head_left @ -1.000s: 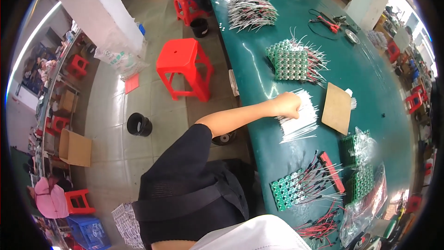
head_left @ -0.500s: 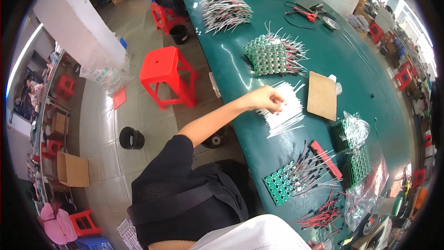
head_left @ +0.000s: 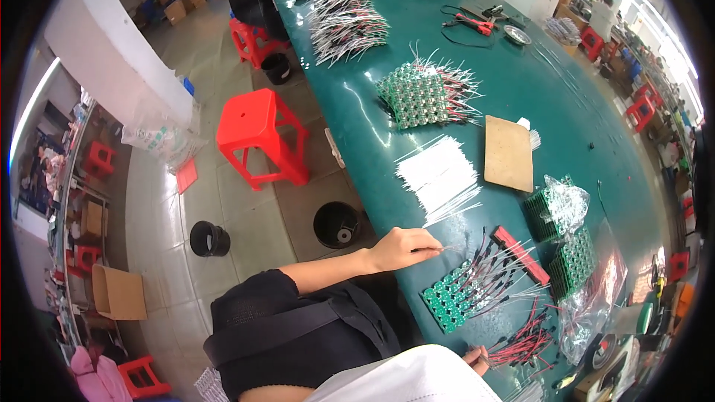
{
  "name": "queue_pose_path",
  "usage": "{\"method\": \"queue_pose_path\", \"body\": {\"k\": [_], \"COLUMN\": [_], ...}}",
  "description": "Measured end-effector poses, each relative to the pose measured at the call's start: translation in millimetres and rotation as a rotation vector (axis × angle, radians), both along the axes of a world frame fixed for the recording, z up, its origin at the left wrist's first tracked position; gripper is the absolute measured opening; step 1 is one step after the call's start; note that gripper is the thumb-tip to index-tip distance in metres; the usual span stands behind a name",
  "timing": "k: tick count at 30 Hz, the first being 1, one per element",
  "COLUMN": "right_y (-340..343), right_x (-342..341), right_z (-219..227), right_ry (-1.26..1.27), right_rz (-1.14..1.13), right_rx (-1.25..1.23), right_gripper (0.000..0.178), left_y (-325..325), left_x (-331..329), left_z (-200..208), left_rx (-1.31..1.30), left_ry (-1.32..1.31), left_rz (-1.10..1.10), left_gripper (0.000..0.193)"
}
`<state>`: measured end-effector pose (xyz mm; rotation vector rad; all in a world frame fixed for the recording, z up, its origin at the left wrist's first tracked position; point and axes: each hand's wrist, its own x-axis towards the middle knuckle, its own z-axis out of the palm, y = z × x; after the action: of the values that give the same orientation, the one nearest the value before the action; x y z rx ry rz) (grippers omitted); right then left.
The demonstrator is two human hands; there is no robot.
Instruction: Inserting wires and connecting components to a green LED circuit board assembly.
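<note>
My left hand [head_left: 408,249] is over the table's near edge, thumb and fingertips pinched on a thin white wire. Beyond it lies a flat pile of white wires [head_left: 438,177]. To its right is a green circuit board panel [head_left: 445,305], with red, black and white leads fanning out over a red bar [head_left: 521,254]. Only the fingers of my right hand [head_left: 477,359] show at the lower edge, closed beside a loose heap of red and black wires [head_left: 521,341]. What they hold is too small to make out; a white cloth covers the rest.
A brown board [head_left: 509,153] lies beyond the white wires. Stacked green circuit boards [head_left: 572,262] with clear plastic stand at right. Farther off are a wired board stack [head_left: 414,97] and wire bundles [head_left: 346,24]. A red stool [head_left: 249,117] and black bins [head_left: 337,225] are left; another person sits far off.
My left hand has drawn back from the white wire pile toward me and now pinches one thin wire. My right hand's fingers have come farther into view by the red and black wires.
</note>
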<state>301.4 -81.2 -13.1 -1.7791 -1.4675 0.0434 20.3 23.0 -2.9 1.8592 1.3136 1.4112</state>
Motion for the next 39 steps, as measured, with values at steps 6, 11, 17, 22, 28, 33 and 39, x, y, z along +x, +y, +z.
{"method": "queue_pose_path", "body": {"k": [6, 11, 17, 22, 28, 33, 39], "right_y": [1, 1, 9, 23, 49, 58, 68], "right_x": [1, -1, -28, -56, -86, -94, -100], "right_z": [-2, 0, 23, 31, 24, 7, 5], "right_ry": [0.029, 0.121, 0.539, 0.710, 0.639, 0.496, 0.419], "right_rz": [-0.039, -0.058, -0.055, 0.111, 0.229, 0.239, 0.208], "right_rx": [0.025, -0.003, 0.044, 0.050, 0.023, 0.050, 0.047], "right_gripper": [0.014, 0.013, 0.013, 0.010, 0.011, 0.012, 0.009], "left_y": [2, 2, 0, 3, -2, 3, 3], "left_x": [-2, -3, 6, 14, 19, 32, 38], "left_z": [-4, -2, -3, 9, -1, 3, -1], "left_rx": [0.021, -0.003, -0.030, -0.201, -0.371, -0.269, -0.212], "left_ry": [0.051, 0.047, -0.065, -0.222, -0.395, -0.245, -0.189], "left_rz": [-0.014, -0.030, -0.015, -0.092, -0.119, -0.148, -0.144], "left_gripper": [0.012, 0.013, 0.013, 0.011, 0.010, 0.014, 0.014]}}
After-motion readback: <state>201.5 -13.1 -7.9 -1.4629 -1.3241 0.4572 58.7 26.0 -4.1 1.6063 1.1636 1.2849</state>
